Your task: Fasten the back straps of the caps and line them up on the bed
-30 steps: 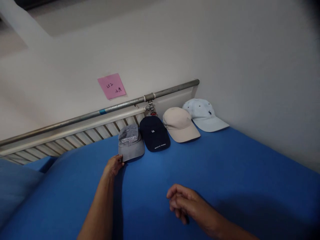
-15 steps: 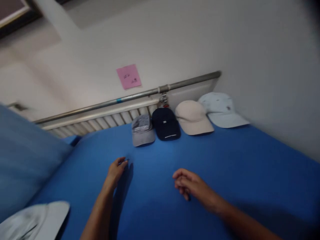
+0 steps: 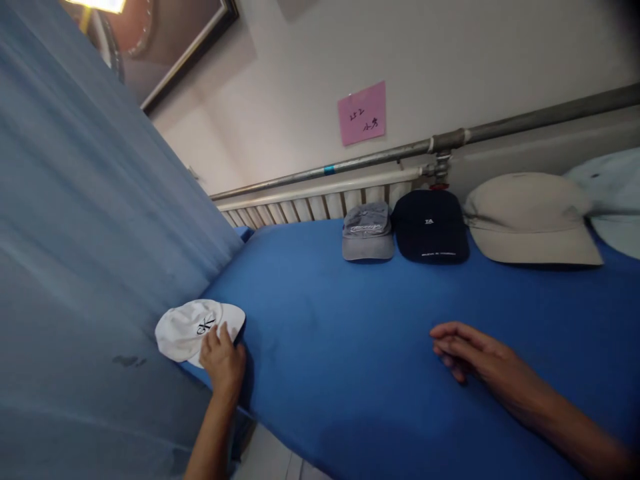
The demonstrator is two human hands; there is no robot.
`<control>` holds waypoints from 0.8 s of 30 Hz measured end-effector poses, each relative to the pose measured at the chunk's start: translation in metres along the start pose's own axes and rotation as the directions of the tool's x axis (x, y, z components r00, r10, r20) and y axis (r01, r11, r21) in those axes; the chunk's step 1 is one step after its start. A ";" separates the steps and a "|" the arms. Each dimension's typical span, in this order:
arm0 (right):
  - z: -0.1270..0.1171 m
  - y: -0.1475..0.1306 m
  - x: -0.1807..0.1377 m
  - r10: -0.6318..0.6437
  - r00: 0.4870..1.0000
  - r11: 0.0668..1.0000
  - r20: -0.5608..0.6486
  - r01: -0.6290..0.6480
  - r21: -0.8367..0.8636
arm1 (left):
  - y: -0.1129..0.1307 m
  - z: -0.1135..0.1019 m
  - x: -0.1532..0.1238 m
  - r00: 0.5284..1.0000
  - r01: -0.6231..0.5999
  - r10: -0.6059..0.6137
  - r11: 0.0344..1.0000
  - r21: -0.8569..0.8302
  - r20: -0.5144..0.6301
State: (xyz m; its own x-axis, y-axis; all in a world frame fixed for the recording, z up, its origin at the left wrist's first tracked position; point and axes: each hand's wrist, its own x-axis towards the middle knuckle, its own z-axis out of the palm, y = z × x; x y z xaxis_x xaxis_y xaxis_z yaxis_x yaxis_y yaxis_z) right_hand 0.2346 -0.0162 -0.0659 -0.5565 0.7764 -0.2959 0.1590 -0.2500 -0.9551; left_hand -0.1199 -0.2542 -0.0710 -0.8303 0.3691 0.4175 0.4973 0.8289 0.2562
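Note:
My left hand [image 3: 223,360] is at a white cap [image 3: 187,327] with black letters, at the bed's left edge. Its fingers are spread over the lower side of the brim; whether they press on it I cannot tell. Over the middle right of the blue surface hovers my right hand [image 3: 473,353], loosely curled with nothing in it. Along the back stand a small grey cap [image 3: 369,233], a black cap [image 3: 431,227] with white lettering, a beige cap [image 3: 530,220] and a pale blue cap [image 3: 613,193], partly cut off by the frame.
The caps lie on a blue-covered table or bed [image 3: 320,333]. A blue curtain [image 3: 100,233] hangs along the left. Behind the surface run a radiator [image 3: 310,207] and a metal pipe [image 3: 380,157]. A pink note [image 3: 363,113] is stuck to the wall.
The view has turned left, bringing the whole white cap into sight. My left hand has gone from above the middle of the surface to that cap's brim. My right hand stays loosely curled.

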 end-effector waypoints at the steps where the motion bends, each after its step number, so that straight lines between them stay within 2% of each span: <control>1: 0.000 0.000 -0.001 -0.013 1.000 1.000 0.010 0.013 -0.004 | -0.006 0.001 0.004 1.000 -0.014 0.014 0.993 0.114 -0.001; 3: -0.001 0.000 -0.002 -0.044 0.999 0.999 0.032 0.044 -0.009 | -0.012 0.003 0.011 0.999 -0.037 0.034 0.983 0.179 0.018; 7: -0.003 -0.001 -0.005 -0.081 0.994 0.996 0.077 0.083 -0.028 | -0.006 -0.006 0.025 0.997 -0.076 0.075 0.985 0.153 0.013; 10: -0.003 0.000 -0.006 -0.083 0.993 0.996 0.086 0.086 -0.034 | 0.016 -0.027 0.028 0.984 -0.151 0.157 0.986 0.071 -0.081; 11: -0.002 0.000 -0.005 -0.084 0.993 0.996 0.085 0.087 -0.028 | 0.027 -0.034 0.025 0.964 -0.215 0.210 0.977 -0.010 -0.164; 12: -0.002 0.001 -0.005 -0.083 0.993 0.996 0.089 0.085 -0.015 | 0.041 -0.041 0.020 0.925 -0.305 0.269 0.947 -0.101 -0.269; 14: 0.000 0.001 -0.006 -0.073 0.991 0.996 0.114 0.068 0.052 | 0.071 -0.050 0.004 0.818 -0.526 0.423 0.824 -0.210 -0.390; 17: -0.001 -0.003 -0.010 -0.068 0.979 0.956 0.192 0.009 0.293 | 0.117 -0.050 -0.032 0.620 -0.784 0.645 0.531 -0.321 -0.446; 19: -0.005 -0.008 -0.014 -0.100 0.964 0.871 0.247 -0.035 0.490 | 0.139 -0.043 -0.057 0.491 -0.861 0.746 0.336 -0.382 -0.450; 21: -0.011 -0.013 -0.016 -0.164 0.949 0.782 0.268 -0.040 0.622 | 0.154 -0.034 -0.077 0.384 -0.886 0.809 0.188 -0.423 -0.444; 23: -0.018 -0.018 -0.017 -0.196 0.952 0.761 0.237 -0.005 0.649 | 0.164 -0.024 -0.092 0.317 -0.887 0.840 0.099 -0.451 -0.439; 24: -0.021 -0.020 -0.017 -0.197 0.956 0.778 0.217 0.018 0.628 | 0.167 -0.019 -0.098 0.302 -0.883 0.846 0.074 -0.463 -0.440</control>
State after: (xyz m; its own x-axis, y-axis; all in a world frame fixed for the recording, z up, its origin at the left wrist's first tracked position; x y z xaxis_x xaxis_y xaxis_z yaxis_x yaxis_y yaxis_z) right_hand 0.2581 -0.0126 -0.0421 -0.7407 0.6656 -0.0910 -0.3982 -0.5441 -0.7385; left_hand 0.0494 -0.1597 -0.0520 0.2806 0.6273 0.7265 0.8868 -0.4591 0.0539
